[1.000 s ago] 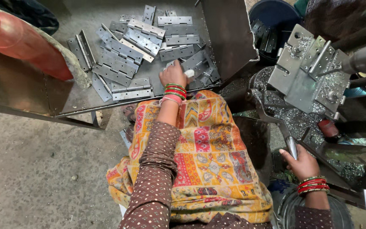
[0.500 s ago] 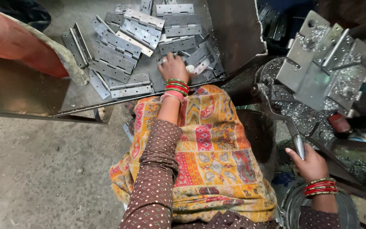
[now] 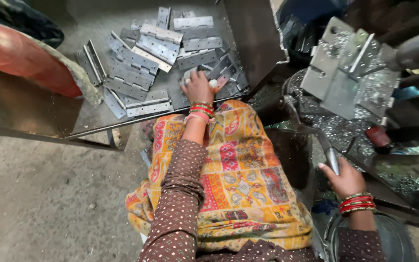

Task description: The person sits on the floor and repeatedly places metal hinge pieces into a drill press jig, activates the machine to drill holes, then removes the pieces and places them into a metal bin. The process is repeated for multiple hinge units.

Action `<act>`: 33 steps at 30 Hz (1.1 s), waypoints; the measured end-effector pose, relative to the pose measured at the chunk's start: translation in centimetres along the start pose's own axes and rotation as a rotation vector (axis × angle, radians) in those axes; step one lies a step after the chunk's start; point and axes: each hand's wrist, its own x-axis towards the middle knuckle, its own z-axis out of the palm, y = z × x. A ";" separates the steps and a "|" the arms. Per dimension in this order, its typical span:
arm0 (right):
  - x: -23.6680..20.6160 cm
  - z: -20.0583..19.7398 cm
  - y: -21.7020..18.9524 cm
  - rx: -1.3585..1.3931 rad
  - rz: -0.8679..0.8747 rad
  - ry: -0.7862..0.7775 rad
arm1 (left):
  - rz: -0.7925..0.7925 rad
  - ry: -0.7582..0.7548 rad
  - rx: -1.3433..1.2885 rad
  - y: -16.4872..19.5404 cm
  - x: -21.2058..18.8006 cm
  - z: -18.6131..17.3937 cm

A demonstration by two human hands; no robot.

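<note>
A pick-up step is judged to be in hand. The left hand (image 3: 199, 87) is laid, fingers curled, on a steel hinge (image 3: 219, 73) among the hinge pile (image 3: 146, 48) in the metal tray (image 3: 248, 39); a firm hold cannot be confirmed. The right hand (image 3: 346, 178) is closed around the press lever handle (image 3: 332, 159). Next, a secure grasp of one hinge is called for, then placement at the press fixture (image 3: 345, 73)

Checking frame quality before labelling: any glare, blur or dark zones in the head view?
Head view: the pile of flat grey metal hinges is evenly lit and sharp, with mild sheen only; the left hand on them is crisp. The right hand gripping the dark metal lever handle sits in dimmer light. The grey metal press fixture looks slightly soft, wide-angle stretched.
</note>
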 end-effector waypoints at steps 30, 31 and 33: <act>1.9 4.2 -1.7 0.054 -0.199 0.141 | 1.136 0.115 -0.054 24.2 -13.4 -7.9; 1.7 4.0 -1.8 0.067 -0.193 0.146 | 1.077 -0.017 -0.091 24.9 -12.9 -7.1; 1.4 3.7 -2.1 0.078 -0.172 0.116 | 0.965 -0.140 -0.094 25.1 -12.8 -6.3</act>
